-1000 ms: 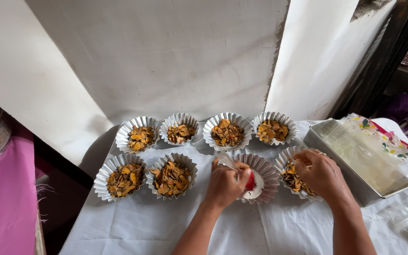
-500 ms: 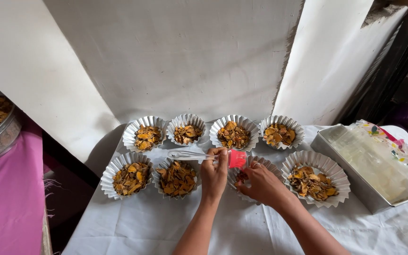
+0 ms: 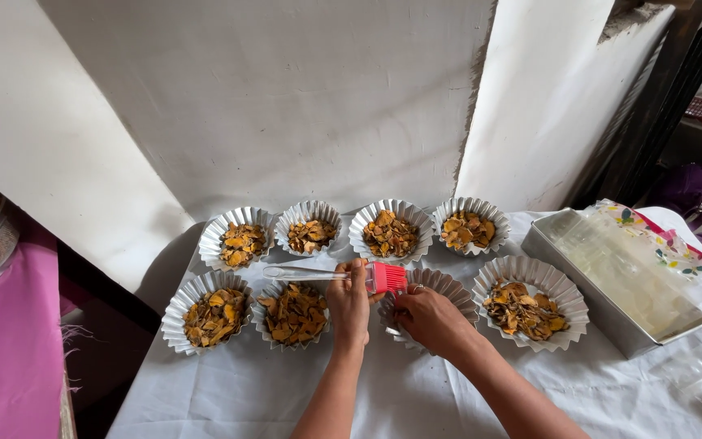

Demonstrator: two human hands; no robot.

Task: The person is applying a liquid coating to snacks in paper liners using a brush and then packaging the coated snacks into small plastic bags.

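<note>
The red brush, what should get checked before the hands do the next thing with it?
1. Brush held firmly: ok. The left hand grips the red silicone brush near its head, clear handle pointing left.
2. Mould steadied: ok. The right hand rests on the fluted foil mould under the brush.
3. That mould empty: cannot tell; the hands cover most of it.
4. Other moulds filled: ok. The seven others hold orange-brown flakes, like the one at right.
5. Steel tray out of the way: ok, it sits off to the right.
</note>
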